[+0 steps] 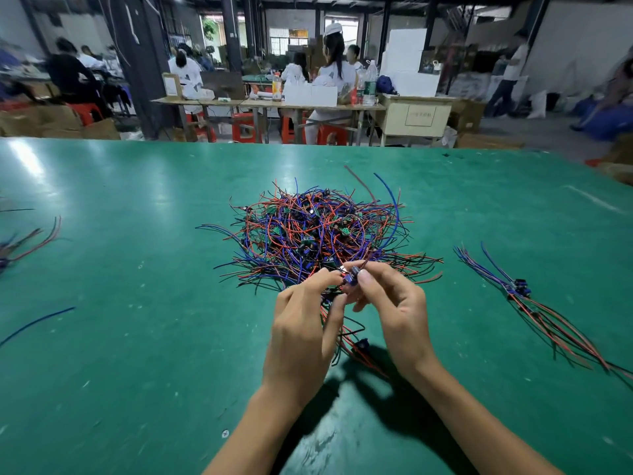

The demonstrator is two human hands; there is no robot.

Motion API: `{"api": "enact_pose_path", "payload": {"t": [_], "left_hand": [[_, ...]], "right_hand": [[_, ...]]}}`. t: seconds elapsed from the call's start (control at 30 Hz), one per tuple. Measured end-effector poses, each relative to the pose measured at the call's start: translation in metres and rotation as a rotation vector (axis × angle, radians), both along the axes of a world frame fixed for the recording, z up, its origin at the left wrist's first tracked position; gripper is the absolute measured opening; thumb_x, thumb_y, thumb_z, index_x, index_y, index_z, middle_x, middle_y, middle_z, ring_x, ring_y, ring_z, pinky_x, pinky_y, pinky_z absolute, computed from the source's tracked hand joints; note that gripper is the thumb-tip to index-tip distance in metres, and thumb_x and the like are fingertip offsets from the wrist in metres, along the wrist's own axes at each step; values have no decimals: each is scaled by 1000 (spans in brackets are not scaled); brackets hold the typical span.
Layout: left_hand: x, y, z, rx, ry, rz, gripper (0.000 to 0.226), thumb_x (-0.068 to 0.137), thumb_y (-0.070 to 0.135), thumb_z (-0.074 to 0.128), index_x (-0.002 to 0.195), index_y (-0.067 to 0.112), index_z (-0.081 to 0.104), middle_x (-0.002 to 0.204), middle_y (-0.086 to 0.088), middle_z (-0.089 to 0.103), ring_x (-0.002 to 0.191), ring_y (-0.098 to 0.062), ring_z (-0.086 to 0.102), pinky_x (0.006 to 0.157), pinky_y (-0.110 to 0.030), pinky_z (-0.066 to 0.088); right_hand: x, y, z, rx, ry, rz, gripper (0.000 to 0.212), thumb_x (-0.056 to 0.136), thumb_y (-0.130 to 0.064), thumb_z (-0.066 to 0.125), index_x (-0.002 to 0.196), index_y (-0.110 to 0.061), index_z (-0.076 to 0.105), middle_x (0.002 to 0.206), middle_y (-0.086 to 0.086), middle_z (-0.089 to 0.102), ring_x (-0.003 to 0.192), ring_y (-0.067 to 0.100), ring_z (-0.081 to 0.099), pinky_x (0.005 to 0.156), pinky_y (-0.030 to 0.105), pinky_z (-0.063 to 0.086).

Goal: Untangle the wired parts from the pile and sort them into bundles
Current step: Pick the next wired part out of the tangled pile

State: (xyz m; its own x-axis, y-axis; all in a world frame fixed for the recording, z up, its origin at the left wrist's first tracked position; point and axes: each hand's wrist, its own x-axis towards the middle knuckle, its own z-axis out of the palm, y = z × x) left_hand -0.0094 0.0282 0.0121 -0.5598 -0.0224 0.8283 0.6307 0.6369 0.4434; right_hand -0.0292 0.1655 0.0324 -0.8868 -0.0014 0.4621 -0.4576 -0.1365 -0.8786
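Observation:
A tangled pile (315, 231) of red, blue and black wires with small green boards lies in the middle of the green table (137, 303). Just in front of it, my left hand (305, 323) and my right hand (394, 310) meet, each pinching the same small wired part (350, 277) between thumb and fingertips. Its red and black wires hang down between my palms to the table, where a dark component (360, 343) lies. A sorted bundle (534, 303) of parts rests to the right.
At the left edge lies another small bundle (27, 243), with a single blue wire (37, 322) below it. Beyond the table's far edge stand work benches, red stools and several seated people.

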Motion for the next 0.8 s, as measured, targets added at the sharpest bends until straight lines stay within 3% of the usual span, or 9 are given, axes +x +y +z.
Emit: {"api": "enact_pose_path", "payload": {"t": [0.13, 0.23, 0.4, 0.53, 0.67, 0.8], "left_hand": [[-1, -3, 3, -33, -148, 11, 32, 104, 29, 46, 132, 25, 61, 129, 15, 65, 124, 1, 54, 104, -27, 38], [-1, -4, 5, 56, -146, -42, 23, 102, 31, 51, 117, 28, 69, 118, 20, 68, 114, 1, 61, 98, -25, 40], [5, -4, 8, 171, -151, -65, 10, 98, 37, 56, 101, 33, 65, 101, 23, 68, 98, 2, 61, 89, -24, 41], [9, -4, 10, 215, -125, -87, 16, 101, 35, 51, 101, 31, 67, 95, 18, 67, 90, -4, 63, 85, -28, 44], [8, -6, 11, 180, -46, -33, 21, 101, 26, 56, 112, 24, 74, 95, 8, 59, 88, -14, 61, 79, -36, 49], [5, -9, 8, 80, 59, 60, 22, 97, 19, 64, 116, 21, 74, 94, 7, 55, 85, -7, 57, 78, -35, 47]], "right_hand": [[-2, 4, 4, -127, -192, 170, 22, 93, -25, 60, 102, -17, 79, 88, 8, 74, 76, 15, 65, 68, 23, 48], [-2, 6, 7, -192, -278, 290, 28, 92, -30, 59, 104, -14, 79, 98, 1, 74, 74, 9, 55, 66, 18, 43], [1, 8, 10, -270, -394, 470, 29, 86, -36, 64, 103, -19, 80, 92, -5, 71, 74, 7, 54, 73, 24, 42], [3, 9, 10, -278, -418, 481, 26, 91, -29, 58, 105, -21, 79, 95, -4, 69, 76, 10, 54, 75, 25, 43], [2, 11, 11, -326, -410, 487, 26, 86, -28, 64, 105, -20, 79, 93, 1, 68, 77, 14, 55, 75, 27, 41], [-3, 15, 9, -269, -405, 467, 32, 89, -28, 63, 114, -14, 76, 90, 1, 66, 77, 15, 59, 73, 26, 45]]}}
